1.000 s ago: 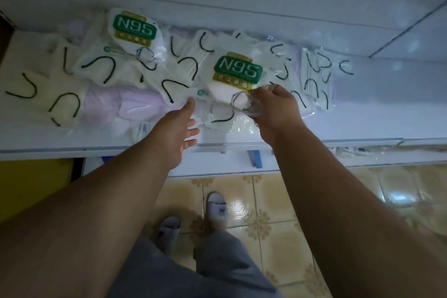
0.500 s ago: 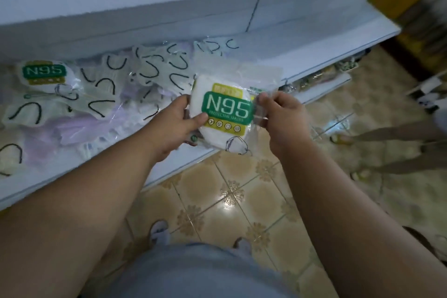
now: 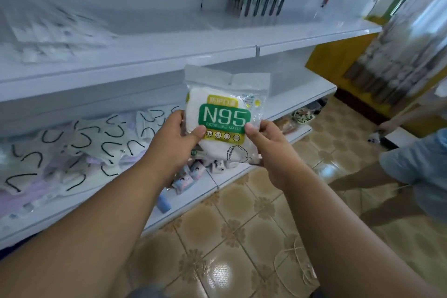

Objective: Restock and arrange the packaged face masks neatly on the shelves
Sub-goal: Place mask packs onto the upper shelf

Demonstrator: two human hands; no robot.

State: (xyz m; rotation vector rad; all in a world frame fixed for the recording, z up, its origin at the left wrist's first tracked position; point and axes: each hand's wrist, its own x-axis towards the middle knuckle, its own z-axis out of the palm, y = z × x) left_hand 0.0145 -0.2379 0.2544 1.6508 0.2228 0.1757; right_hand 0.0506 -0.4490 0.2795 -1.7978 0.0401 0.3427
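Left hand (image 3: 179, 138) and right hand (image 3: 268, 150) each pinch a lower side edge of N95 mask pack (image 3: 223, 116) | pack upright, long axis vertical, in air before middle shelf (image 3: 302, 97) | upper shelf (image 3: 169, 53) above-ahead, equally reachable

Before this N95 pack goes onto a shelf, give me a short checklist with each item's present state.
1. Both hands hold the N95 pack: left hand and right hand pinch its lower corners: ok.
2. Label faces the camera, upright: ok.
3. Pack sealed: cannot tell.
4. Free space on the upper shelf ahead: ok.
5. Loose masks on the lower shelf tidy: not ok, jumbled.
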